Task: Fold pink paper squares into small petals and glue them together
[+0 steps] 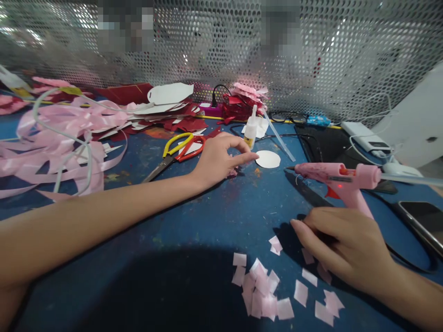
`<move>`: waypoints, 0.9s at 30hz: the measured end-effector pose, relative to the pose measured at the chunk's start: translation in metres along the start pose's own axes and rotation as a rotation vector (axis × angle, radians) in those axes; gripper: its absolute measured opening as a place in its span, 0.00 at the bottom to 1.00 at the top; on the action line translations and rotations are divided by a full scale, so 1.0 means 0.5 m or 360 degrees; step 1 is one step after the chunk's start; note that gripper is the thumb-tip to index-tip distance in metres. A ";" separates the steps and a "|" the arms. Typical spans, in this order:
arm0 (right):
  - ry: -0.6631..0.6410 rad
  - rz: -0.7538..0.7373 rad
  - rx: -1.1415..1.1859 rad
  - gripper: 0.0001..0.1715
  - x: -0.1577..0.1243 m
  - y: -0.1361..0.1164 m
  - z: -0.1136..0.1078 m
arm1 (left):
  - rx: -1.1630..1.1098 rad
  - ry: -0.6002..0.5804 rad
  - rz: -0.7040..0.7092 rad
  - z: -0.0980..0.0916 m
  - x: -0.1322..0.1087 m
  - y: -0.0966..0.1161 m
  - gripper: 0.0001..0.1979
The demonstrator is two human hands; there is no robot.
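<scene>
My left hand reaches across the middle of the table, its thumb and index finger slightly apart. The thumb tip meets the left edge of a white oval paper disc. A small pink piece shows beneath the palm. Just behind the fingers stands a white glue bottle. My right hand rests low on the right with its fingers curled; whatever they may hold is hidden. Beyond it is a pink hot glue gun. Cut pink ribbon squares lie beside the right hand, some partly under it.
Scissors with yellow and red handles lie left of my left hand. Pink ribbon and a cable heap at the left, near stacked red and white card. A perforated metal screen closes the back. A phone lies right.
</scene>
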State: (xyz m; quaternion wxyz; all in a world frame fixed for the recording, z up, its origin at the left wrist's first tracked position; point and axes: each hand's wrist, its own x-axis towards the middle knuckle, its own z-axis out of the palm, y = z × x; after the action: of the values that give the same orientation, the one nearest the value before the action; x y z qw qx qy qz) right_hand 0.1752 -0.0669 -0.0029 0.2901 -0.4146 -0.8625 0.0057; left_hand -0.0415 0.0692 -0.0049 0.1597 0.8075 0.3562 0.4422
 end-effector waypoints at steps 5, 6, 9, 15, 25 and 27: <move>-0.0015 0.0009 0.0028 0.24 0.000 0.000 0.001 | -0.0181 -0.0151 -0.0202 0.000 -0.005 0.007 0.13; -0.0016 0.0009 0.0032 0.24 0.000 0.000 0.002 | -0.0190 -0.0176 -0.0209 0.001 -0.006 0.009 0.12; -0.0020 0.0022 0.0064 0.24 -0.004 0.001 0.006 | -0.0085 -0.0204 -0.0042 0.001 -0.009 0.014 0.10; -0.0003 0.0064 0.0155 0.24 -0.016 0.007 0.017 | 0.0242 -0.0094 0.0494 0.003 -0.015 0.001 0.11; -0.0034 0.0034 0.0112 0.24 -0.002 0.002 0.005 | 0.0186 -0.0176 0.0420 0.007 -0.011 -0.010 0.19; -0.0034 0.0031 0.0126 0.23 -0.002 0.003 0.006 | 0.0138 -0.0155 0.0369 0.007 -0.013 -0.006 0.16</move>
State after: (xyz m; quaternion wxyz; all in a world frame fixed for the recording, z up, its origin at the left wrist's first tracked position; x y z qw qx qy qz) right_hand 0.1755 -0.0660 -0.0063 0.2970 -0.4109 -0.8606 0.0471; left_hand -0.0421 0.0667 -0.0124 0.0897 0.8699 0.2711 0.4020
